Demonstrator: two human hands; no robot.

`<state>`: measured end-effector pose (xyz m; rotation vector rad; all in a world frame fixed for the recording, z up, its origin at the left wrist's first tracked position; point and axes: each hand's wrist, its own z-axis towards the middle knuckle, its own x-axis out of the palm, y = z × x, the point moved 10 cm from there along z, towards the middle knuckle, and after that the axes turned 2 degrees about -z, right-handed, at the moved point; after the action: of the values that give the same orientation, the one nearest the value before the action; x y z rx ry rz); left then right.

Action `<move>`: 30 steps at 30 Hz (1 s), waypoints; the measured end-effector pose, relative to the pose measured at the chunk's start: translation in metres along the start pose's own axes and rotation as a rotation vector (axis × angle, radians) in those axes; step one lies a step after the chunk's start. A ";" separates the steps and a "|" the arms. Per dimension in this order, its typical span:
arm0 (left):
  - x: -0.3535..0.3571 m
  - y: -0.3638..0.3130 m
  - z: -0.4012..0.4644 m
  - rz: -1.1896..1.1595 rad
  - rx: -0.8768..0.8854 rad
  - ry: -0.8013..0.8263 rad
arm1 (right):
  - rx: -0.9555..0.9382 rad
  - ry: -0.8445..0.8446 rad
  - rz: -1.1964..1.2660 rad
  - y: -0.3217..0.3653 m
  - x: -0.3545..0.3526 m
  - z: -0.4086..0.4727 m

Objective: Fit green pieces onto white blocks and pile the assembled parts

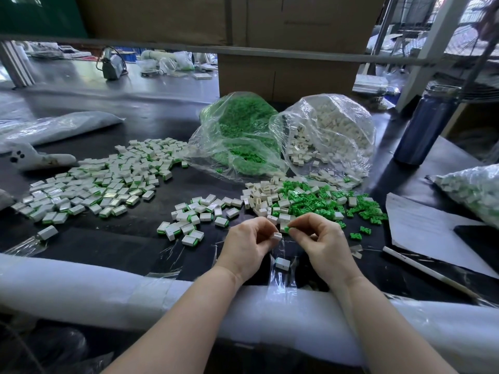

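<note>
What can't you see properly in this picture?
Head view:
- white block: mostly hidden by the left hand fingers.
- green piece: only a tip shows past the right hand.
- paper sheet: writing too small to read.
- bag of finished parts: cut off by the right edge.

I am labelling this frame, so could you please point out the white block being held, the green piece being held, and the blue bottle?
white block (277,235), head view, its exposed end.
green piece (287,229), head view, its visible tip.
blue bottle (424,128), head view, mid-body.

The dark desk (140,238) carries a spread of assembled parts (89,184), loose green pieces (318,201), white blocks (263,197), two open bags, a bottle (426,125) and paper (426,228).
</note>
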<state>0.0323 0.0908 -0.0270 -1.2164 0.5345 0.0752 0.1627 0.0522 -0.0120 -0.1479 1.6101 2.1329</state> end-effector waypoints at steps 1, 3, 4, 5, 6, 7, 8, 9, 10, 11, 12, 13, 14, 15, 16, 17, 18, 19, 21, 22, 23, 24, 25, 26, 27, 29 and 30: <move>0.001 0.000 0.000 -0.010 0.001 0.006 | -0.004 0.021 0.002 0.001 0.002 0.000; 0.002 0.001 0.000 -0.020 0.002 0.011 | -0.003 0.051 -0.002 0.001 0.006 0.000; 0.003 0.002 0.000 -0.028 0.000 0.016 | -0.001 0.058 -0.005 0.001 0.007 0.000; 0.004 0.003 0.000 -0.039 -0.006 0.025 | 0.002 0.062 -0.006 0.000 0.008 0.000; 0.005 0.004 0.001 -0.049 -0.013 0.032 | 0.007 0.062 -0.007 -0.001 0.008 0.001; 0.005 0.006 0.001 -0.056 -0.022 0.036 | 0.015 0.060 -0.011 -0.003 0.008 0.001; 0.004 0.007 0.001 -0.064 -0.031 0.034 | 0.022 0.057 -0.019 -0.004 0.007 0.001; 0.004 0.008 0.001 -0.077 -0.041 0.032 | 0.028 0.054 -0.030 -0.006 0.007 0.001; 0.004 0.010 0.001 -0.091 -0.052 0.033 | 0.032 0.052 -0.042 -0.007 0.006 0.001; 0.004 0.010 0.001 -0.102 -0.060 0.038 | 0.034 0.050 -0.054 -0.008 0.006 0.001; 0.005 0.011 0.002 -0.105 -0.066 0.045 | 0.037 0.049 -0.062 -0.008 0.006 0.001; 0.005 0.011 0.002 -0.106 -0.070 0.054 | 0.039 0.048 -0.066 -0.009 0.006 0.001; 0.006 0.011 0.002 -0.107 -0.071 0.064 | 0.041 0.048 -0.067 -0.009 0.006 0.001; 0.007 0.010 0.002 -0.110 -0.071 0.071 | 0.044 0.050 -0.069 -0.009 0.006 0.001; 0.007 0.010 0.002 -0.111 -0.070 0.076 | 0.046 0.053 -0.072 -0.009 0.007 0.001; 0.007 0.010 0.002 -0.108 -0.069 0.079 | 0.045 0.057 -0.075 -0.008 0.007 0.001; 0.007 0.010 0.002 -0.103 -0.067 0.080 | 0.042 0.062 -0.076 -0.007 0.008 0.000; 0.007 0.011 0.002 -0.102 -0.068 0.078 | 0.039 0.067 -0.073 -0.006 0.008 0.000; 0.006 0.012 0.003 -0.114 -0.077 0.068 | 0.042 0.079 -0.061 -0.005 0.010 0.000; 0.006 0.012 0.003 -0.121 -0.084 0.065 | 0.045 0.082 -0.054 -0.004 0.010 0.000; 0.005 0.012 0.003 -0.129 -0.088 0.063 | 0.047 0.081 -0.049 -0.004 0.010 0.000; 0.006 0.012 0.003 -0.139 -0.091 0.063 | 0.051 0.080 -0.045 -0.005 0.010 0.000; 0.006 0.011 0.002 -0.155 -0.092 0.065 | 0.057 0.079 -0.043 -0.006 0.010 0.000; 0.006 0.011 0.002 -0.173 -0.095 0.066 | 0.064 0.080 -0.043 -0.007 0.010 0.000; 0.007 0.011 0.002 -0.188 -0.098 0.065 | 0.067 0.081 -0.046 -0.008 0.010 -0.001; 0.007 0.011 0.001 -0.196 -0.100 0.058 | 0.068 0.083 -0.045 -0.008 0.010 -0.001; 0.007 0.011 0.000 -0.193 -0.098 0.056 | 0.070 0.086 -0.041 -0.008 0.011 -0.001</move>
<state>0.0348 0.0936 -0.0391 -1.3637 0.4639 -0.0974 0.1568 0.0564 -0.0233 -0.2508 1.7132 2.0612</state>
